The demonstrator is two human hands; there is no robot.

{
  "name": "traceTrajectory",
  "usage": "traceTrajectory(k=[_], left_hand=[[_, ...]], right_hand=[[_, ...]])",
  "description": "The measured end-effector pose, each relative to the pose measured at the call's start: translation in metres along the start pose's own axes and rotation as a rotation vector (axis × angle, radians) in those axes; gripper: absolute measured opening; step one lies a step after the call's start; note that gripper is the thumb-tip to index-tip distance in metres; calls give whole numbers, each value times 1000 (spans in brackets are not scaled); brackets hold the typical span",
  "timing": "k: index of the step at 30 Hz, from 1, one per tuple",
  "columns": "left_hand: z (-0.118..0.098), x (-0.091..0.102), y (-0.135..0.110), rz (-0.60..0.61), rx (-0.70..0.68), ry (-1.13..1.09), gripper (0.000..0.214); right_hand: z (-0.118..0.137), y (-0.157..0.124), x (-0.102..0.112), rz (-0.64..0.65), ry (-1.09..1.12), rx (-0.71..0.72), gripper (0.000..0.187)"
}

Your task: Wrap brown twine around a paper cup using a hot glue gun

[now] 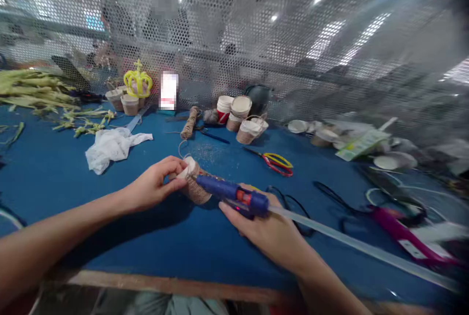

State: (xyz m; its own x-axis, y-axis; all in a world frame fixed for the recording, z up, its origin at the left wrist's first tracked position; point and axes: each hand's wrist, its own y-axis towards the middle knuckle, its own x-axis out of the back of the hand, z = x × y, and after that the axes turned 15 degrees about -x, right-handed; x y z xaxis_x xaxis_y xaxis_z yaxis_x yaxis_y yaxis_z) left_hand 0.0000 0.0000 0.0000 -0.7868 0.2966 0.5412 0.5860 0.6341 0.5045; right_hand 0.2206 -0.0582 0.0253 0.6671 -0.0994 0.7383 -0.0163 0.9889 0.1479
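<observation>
My left hand pinches the pale end of a small cup wrapped in brown twine, which lies tilted above the blue table. My right hand is closed around a blue hot glue gun, a long clear glue stick running out of its back. The gun's nozzle is at the cup's wrapped side; whether it touches, I cannot tell. A loose strand of twine rises from the cup toward a twine bundle farther back.
Scissors with red and yellow handles lie beyond the right hand. Several wrapped cups stand at the back, left of plastic packaging. A crumpled white cloth lies left. A magenta tool and cables are at right. Perforated metal walls the back.
</observation>
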Motion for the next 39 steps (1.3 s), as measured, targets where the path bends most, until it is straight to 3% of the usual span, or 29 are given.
traceTrajectory(k=[8, 16, 21, 27, 39], left_hand=[[1, -1, -3, -18, -4, -20, 15], [1, 0, -4, -5, 0, -17, 14], [2, 0, -3, -13, -12, -19, 14], [0, 2, -3, 27, -21, 16, 13], [0, 4, -3, 44, -33, 8, 12]], right_hand=[[-2, 0, 0, 71, -6, -58, 15], [-9, 1, 0, -26, -98, -25, 19], [-4, -1, -1, 36, -58, -21, 17], [-6, 6, 0, -44, -110, -2, 13], [-1, 6, 6, 9, -70, 50, 19]])
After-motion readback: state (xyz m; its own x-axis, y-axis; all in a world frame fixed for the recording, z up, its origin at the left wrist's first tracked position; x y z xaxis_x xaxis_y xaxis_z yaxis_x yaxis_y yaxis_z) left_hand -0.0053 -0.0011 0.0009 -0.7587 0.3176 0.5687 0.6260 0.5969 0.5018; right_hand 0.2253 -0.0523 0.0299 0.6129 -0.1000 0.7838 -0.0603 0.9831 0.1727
